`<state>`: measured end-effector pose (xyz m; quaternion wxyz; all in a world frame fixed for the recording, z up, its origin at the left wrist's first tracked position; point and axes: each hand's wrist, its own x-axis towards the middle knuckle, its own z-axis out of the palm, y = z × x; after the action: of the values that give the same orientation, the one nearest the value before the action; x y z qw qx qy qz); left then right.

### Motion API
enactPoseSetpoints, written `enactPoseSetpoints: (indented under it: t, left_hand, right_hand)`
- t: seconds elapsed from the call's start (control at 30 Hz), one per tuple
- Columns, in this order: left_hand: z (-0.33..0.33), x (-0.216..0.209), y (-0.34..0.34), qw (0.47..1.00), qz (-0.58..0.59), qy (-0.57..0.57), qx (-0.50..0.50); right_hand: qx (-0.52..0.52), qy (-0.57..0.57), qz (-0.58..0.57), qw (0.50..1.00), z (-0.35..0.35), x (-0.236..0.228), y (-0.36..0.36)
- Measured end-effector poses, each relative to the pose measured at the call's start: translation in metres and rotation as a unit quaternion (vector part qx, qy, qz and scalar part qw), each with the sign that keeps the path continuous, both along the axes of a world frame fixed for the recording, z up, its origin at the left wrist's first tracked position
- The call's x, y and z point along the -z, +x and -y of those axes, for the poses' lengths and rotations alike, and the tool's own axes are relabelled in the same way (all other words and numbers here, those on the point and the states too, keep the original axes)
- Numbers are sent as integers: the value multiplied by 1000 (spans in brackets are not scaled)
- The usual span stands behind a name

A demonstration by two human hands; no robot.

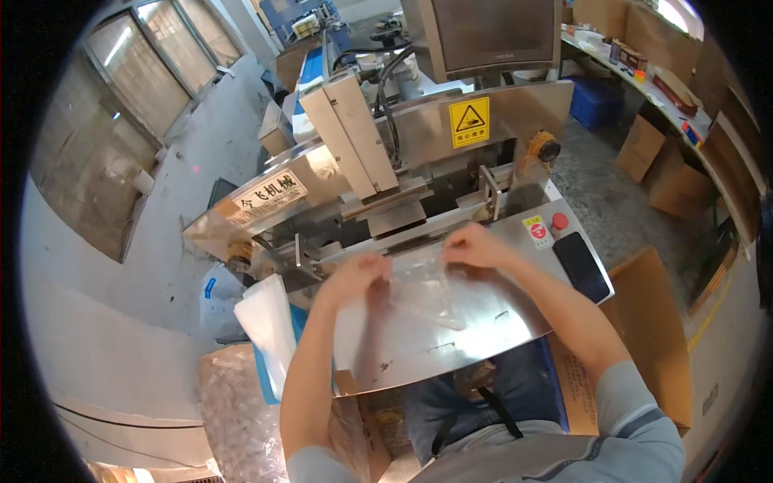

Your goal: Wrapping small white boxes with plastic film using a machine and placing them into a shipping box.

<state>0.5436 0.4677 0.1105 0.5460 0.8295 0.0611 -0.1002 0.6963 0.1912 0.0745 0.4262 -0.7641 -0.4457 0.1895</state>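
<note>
A clear plastic bag (424, 291) stretches between my two hands above the shiny metal worktop (403, 354). My left hand (357, 278) pinches its left upper corner. The opposite upper corner is in the closed fingers of my right hand (477, 246). The bag's lower part hangs toward me over the worktop. Just beyond my hands is the metal jaw bar (394, 216) of a machine, below its slanted pale housing (348, 133). Whether anything lies inside the bag, I cannot tell.
A stack of white bags (268, 322) lies in a blue tray (268, 378) at the left. On the worktop's right are a black phone (581, 267) and a red stop button (559, 220). Cardboard boxes (652, 322) flank the right side. A monitor (498, 36) stands behind the machine.
</note>
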Motion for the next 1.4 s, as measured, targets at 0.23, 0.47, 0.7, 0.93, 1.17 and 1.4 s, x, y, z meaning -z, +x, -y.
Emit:
enactPoseSetpoints:
  t: [0.23, 0.47, 0.7, 0.93, 1.17, 1.4]
  left_hand:
    - [-36, -16, 81, 993, -40, 71, -86]
    - [-39, 17, 87, 972, 195, 96, -85]
    - [48, 65, 22, 922, 117, 24, -369]
    - [55, 44, -32, 901, 70, -175, -390]
    - [154, 39, -97, 851, 256, 417, -193]
    - [187, 72, -107, 832, 258, 441, -217]
  right_hand:
    - [62, -13, 86, 994, -57, -13, 62]
    - [66, 31, 311, 948, -77, -35, -5]
    - [46, -93, 355, 929, -73, -9, -10]
    - [3, -167, 272, 948, -82, -33, -12]
    - [13, -199, 297, 934, -73, -37, -20]
    - [-12, -137, 314, 939, -69, -28, -16]
